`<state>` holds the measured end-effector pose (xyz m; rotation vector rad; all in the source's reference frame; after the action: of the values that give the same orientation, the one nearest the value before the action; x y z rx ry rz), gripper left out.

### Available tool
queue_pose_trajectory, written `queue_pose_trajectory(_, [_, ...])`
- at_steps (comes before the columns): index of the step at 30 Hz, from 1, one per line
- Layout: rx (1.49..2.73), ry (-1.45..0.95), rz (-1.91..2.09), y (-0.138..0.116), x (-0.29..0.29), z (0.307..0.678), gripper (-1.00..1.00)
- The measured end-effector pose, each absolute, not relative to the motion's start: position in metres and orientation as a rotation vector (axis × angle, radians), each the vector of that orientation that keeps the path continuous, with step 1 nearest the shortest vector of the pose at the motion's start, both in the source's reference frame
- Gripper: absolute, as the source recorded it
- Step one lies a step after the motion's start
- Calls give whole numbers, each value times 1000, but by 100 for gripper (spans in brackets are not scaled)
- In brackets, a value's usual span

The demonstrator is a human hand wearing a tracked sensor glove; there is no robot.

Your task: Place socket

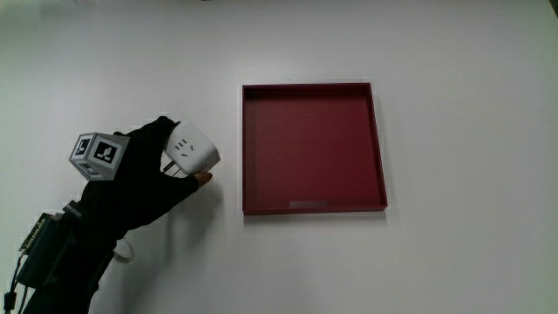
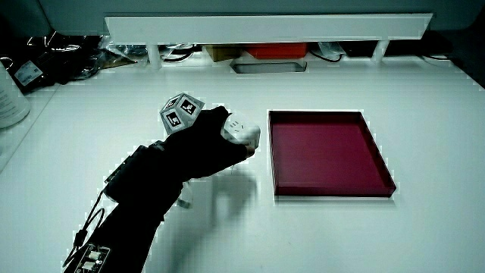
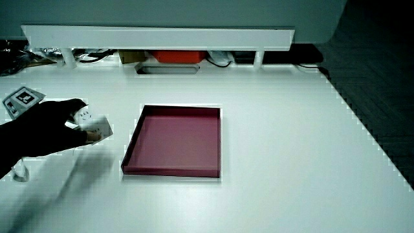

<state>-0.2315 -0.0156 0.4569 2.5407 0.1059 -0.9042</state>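
Gloved, my hand grips the white socket above the table, just beside the red tray, at mid-frame.

The small white plastic cube-shaped socket has rounded corners and dark slots on its upward face. It is tilted, held up off the white counter in the curled fingers of the black-gloved hand. It hangs just beside the shallow square dark-red tray, near the tray's outer wall but apart from it. In both side views the socket shows above the counter, outside the tray.
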Motion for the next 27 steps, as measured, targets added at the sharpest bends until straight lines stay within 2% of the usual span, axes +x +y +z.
queue_pose_trajectory(2, [2565,105,-854,-14,-236,461,0])
queue_pose_trajectory(3, [2535,109,-806,-13,-246,477,0])
queue_pose_trajectory(4, [2560,83,-820,-12,-239,466,0])
queue_pose_trajectory(7, [2552,60,-817,-9,-243,472,0])
queue_pose_trajectory(9, [2519,62,-788,-7,-254,491,0])
queue_pose_trajectory(27, [2460,-20,-790,0,-264,509,0])
